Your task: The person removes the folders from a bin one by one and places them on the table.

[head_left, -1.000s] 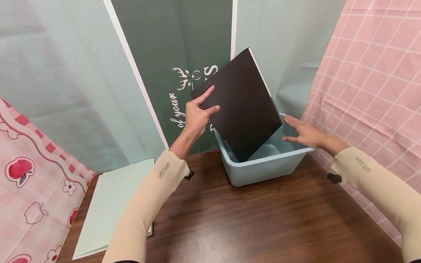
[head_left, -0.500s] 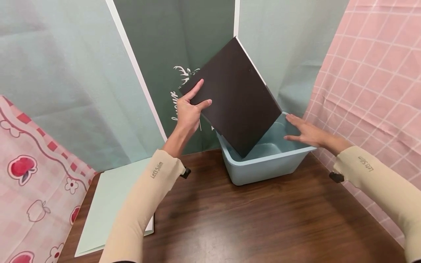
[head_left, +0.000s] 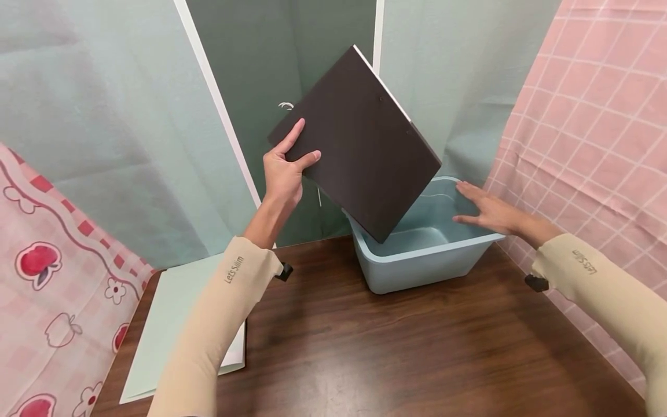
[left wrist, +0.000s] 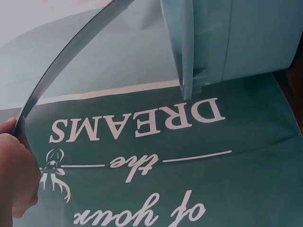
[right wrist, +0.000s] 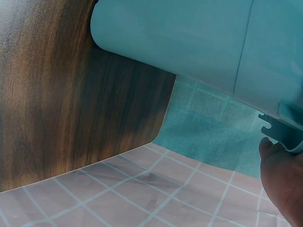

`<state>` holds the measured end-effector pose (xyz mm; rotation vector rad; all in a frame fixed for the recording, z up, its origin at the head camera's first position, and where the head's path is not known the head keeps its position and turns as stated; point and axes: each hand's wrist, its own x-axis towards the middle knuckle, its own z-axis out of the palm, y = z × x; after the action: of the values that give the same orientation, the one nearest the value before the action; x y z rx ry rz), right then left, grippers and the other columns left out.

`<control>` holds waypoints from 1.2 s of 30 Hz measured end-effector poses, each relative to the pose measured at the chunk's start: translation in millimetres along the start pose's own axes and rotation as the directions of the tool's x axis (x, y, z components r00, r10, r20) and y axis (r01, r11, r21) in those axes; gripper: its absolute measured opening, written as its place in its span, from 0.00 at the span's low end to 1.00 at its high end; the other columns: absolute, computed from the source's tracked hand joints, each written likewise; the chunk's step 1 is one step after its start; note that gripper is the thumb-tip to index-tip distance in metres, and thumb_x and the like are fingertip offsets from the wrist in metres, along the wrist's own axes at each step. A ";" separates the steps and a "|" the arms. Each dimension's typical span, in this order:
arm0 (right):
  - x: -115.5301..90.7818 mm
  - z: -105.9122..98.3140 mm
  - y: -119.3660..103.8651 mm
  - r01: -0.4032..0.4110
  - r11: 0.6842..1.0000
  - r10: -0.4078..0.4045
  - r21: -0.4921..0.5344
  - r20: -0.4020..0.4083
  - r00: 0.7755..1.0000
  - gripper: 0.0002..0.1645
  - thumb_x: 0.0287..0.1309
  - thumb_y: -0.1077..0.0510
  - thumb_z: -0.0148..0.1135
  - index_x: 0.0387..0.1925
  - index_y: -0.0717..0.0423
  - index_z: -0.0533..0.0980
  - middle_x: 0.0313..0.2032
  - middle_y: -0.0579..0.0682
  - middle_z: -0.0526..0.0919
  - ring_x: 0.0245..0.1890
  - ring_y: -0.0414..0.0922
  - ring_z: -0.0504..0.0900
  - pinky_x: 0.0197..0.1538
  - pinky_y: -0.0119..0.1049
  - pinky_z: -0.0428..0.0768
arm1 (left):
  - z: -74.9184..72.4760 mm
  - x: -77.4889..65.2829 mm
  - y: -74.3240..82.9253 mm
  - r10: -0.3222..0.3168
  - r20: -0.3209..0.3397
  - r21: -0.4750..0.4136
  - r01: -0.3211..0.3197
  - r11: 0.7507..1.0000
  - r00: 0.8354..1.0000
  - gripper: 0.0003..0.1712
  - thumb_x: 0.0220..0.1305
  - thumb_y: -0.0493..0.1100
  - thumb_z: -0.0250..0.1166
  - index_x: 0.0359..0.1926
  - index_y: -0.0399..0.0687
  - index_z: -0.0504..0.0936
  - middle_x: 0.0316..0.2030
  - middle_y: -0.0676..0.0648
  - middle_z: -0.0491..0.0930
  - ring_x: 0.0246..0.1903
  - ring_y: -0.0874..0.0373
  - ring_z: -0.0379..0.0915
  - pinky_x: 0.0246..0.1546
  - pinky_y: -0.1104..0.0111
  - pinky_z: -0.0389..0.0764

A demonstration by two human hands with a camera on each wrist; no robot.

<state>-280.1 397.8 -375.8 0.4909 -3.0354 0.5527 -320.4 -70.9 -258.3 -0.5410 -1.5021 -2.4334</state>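
A large black folder (head_left: 359,139) with a white strip along its upper right edge is tilted on one corner over a light blue plastic bin (head_left: 422,252). That lowest corner hangs just inside the bin's left part. My left hand (head_left: 283,171) grips the folder by its left corner, thumb and a finger on the dark face; its other fingers are behind it. In the left wrist view the folder (left wrist: 61,56) appears nearly edge-on and slightly bowed. My right hand (head_left: 490,208) holds the bin's right rim; some of its fingers are hidden.
Pale green folders (head_left: 177,313) with paper inside lie on the left of the brown wooden table (head_left: 375,347), partly under my left sleeve. A green and grey-green cloth (head_left: 140,133) hangs behind. A pink checked cloth (head_left: 589,116) borders the right; a fruit-patterned cloth (head_left: 57,278) borders the left.
My left hand has moved left and a little upward with the black folder, and its lower corner has risen within the bin. My right hand stays at the bin's rim.
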 end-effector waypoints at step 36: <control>-6.4 -1.9 -0.3 -0.011 1.000 0.011 -0.007 0.019 1.000 0.63 0.67 0.42 0.70 0.84 0.65 0.44 0.83 0.69 0.42 0.82 0.68 0.43 0.79 0.68 0.48 | -42.5 -9.8 65.6 -0.003 -0.044 -0.079 -0.001 0.997 0.999 0.43 0.51 0.10 0.67 0.65 0.44 0.84 0.69 0.44 0.77 0.66 0.51 0.76 0.59 0.65 0.83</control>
<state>-273.9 400.1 -374.3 0.4823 -3.0586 0.5413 -294.5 -138.2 -226.7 -0.4983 -1.3940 -2.4979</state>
